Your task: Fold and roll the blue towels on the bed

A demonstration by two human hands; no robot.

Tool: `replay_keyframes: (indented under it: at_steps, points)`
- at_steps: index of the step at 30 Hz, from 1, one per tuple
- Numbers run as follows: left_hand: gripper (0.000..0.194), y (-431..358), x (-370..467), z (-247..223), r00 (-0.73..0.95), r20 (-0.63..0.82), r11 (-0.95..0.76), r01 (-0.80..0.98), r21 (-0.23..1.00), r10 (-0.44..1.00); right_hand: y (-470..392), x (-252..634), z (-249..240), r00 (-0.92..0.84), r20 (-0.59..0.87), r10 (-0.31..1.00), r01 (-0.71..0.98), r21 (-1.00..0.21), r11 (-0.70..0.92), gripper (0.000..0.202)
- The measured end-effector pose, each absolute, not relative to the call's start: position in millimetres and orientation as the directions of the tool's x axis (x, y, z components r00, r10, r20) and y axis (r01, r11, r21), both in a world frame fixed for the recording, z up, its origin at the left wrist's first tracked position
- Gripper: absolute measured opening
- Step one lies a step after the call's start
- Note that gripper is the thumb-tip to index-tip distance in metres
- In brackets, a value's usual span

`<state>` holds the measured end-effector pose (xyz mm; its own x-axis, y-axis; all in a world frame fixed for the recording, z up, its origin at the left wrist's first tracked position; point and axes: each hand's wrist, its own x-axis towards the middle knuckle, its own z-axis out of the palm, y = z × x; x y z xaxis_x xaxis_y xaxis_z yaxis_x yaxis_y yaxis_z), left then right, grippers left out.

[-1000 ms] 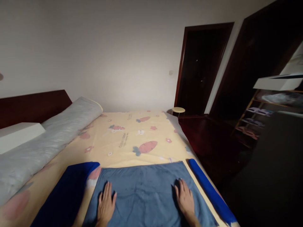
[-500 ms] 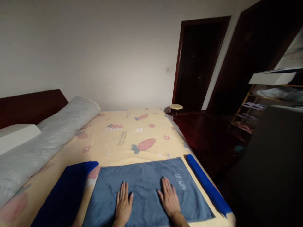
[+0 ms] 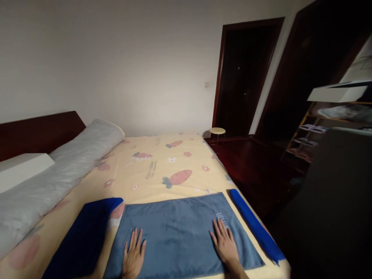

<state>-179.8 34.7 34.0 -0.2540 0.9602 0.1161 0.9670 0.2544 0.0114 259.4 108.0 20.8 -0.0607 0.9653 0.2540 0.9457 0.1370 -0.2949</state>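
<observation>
A grey-blue towel (image 3: 177, 232) lies spread out on the bed, with pale lettering near its right side. My left hand (image 3: 134, 252) rests flat on the towel's left part, fingers stretched out. On the right part, my right hand (image 3: 223, 240) also lies flat with fingers extended, covering some of the lettering. Neither hand grips anything. To the left is a dark blue cloth (image 3: 83, 232), spread flat. A rolled or narrowly folded bright blue cloth (image 3: 255, 228) lies along the bed's right edge.
The bed (image 3: 154, 180) has a yellow carrot-print sheet. A grey rolled quilt (image 3: 87, 155) and a white box (image 3: 26, 168) are at the left by the headboard (image 3: 40, 130). Beyond the bed stands a stool (image 3: 217, 131); a shoe rack (image 3: 308, 135) is at the right.
My hands have slid apart over the towel, the left one leftward and the right one rightward onto the lettering. The cloths around have stayed in place.
</observation>
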Motion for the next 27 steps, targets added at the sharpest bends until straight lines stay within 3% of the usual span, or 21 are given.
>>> replay_keyframes:
  at_steps: [5,8,12,15,18,23,27]
  points:
    - [0.058,20.9,-219.0,36.9,-0.294,0.078,0.298,0.954,-0.037,0.953,107.0,297.6,27.8,-0.018,0.272,0.962,0.945,-0.311,0.105,0.061]
    - [0.057,28.3,-197.8,38.6,-0.204,0.131,0.211,0.977,-0.038,0.970,105.5,266.0,31.4,0.003,0.299,0.954,0.946,-0.309,0.094,0.065]
    - [0.055,49.2,-119.2,28.9,0.054,0.222,-0.058,0.998,0.012,0.974,96.5,178.2,36.1,-0.212,0.276,0.938,0.881,-0.361,0.306,0.060]
    - [0.058,60.3,-58.0,13.3,0.128,0.275,-0.137,0.990,0.014,0.953,85.3,121.4,39.9,-0.389,0.156,0.908,0.804,-0.423,0.417,0.054]
    - [0.056,60.7,-31.0,5.6,0.161,0.236,-0.173,0.984,0.030,0.958,79.3,104.5,44.3,-0.458,0.059,0.887,0.778,-0.457,0.432,0.054]
    - [0.053,50.9,-74.1,21.1,0.072,0.150,-0.082,0.995,0.059,0.986,87.5,160.8,44.2,-0.279,0.066,0.958,0.868,-0.409,0.281,0.060]
    - [0.056,38.3,-150.9,23.1,-0.154,0.124,0.153,0.988,0.021,0.980,95.0,233.0,33.8,0.036,0.094,0.995,0.963,-0.270,-0.010,0.065]
